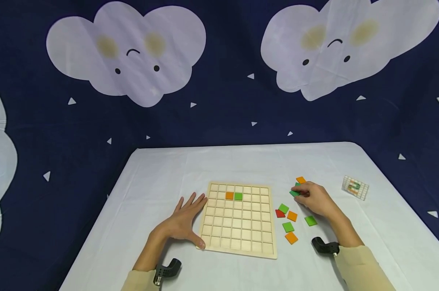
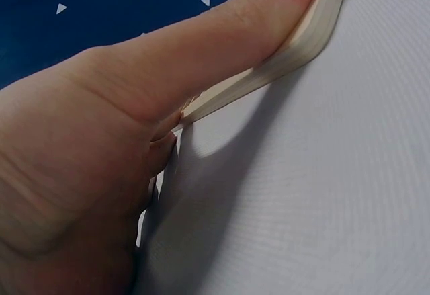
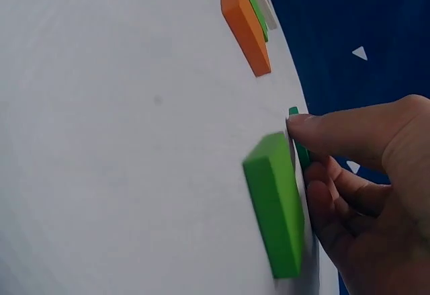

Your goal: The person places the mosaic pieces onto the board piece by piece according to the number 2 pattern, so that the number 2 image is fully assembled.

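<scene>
A wooden grid board (image 1: 237, 222) lies on the white table, with an orange tile (image 1: 229, 195) and a light green tile (image 1: 238, 196) side by side in its second row. My left hand (image 1: 183, 220) spreads along the board's left edge, fingers straight. Its thumb (image 2: 222, 46) rests on the near left corner. Right of the board, my right hand (image 1: 316, 198) pinches a dark green tile (image 3: 302, 148) between thumb and fingers, low over the table. Just beyond those fingertips are another green tile (image 1: 297, 184) and an orange tile (image 1: 301, 179).
Loose tiles lie between the board and my right arm: a red tile (image 1: 280, 213), several light green tiles (image 1: 288, 227) and orange tiles (image 1: 291, 237). A small card with a coloured grid pattern (image 1: 355, 187) sits at the far right. Behind the table hangs a dark blue cloth (image 1: 226, 121).
</scene>
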### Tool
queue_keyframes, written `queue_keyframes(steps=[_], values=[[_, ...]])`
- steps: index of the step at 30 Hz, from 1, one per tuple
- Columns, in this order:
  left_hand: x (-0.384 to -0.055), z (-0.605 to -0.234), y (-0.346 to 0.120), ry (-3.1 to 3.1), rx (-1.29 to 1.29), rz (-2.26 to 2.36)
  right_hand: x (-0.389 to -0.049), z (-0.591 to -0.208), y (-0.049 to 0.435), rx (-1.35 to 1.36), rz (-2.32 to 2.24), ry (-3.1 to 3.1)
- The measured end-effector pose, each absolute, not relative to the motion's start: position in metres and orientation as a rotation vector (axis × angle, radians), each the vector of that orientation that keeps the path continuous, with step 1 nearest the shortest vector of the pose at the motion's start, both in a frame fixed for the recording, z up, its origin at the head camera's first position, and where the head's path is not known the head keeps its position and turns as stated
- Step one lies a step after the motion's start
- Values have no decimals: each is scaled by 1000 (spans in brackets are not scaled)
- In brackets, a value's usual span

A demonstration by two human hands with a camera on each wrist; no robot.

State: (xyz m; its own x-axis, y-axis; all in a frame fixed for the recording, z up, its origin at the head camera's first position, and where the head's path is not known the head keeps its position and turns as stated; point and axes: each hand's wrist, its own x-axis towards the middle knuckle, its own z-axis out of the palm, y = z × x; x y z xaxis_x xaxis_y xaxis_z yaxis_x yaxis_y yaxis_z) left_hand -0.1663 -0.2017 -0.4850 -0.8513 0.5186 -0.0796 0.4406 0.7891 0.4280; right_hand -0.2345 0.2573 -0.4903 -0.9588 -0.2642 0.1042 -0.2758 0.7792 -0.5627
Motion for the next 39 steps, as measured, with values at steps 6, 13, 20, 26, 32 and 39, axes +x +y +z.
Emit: queue_keyframes(steps=[6,13,20,26,32,39], values=[[-167,-487,-202,2791,754,594,-234,-489,257,452,948,-2938],[-167,-488,-202,2788,758,588,-236,-489,252,403,981,-2960],[-167,-487,-202,2784,739,580,-238,-491,247,384,978,-2962],[-167,-487,-202,2786,733,589,-237,-491,246,369,993,-2954],[-166,-487,-202,2785,728,585,-237,-491,245,375,1025,-2931],[-167,-486,-201,2789,735,600,-238,-491,243,375,1042,-2921]])
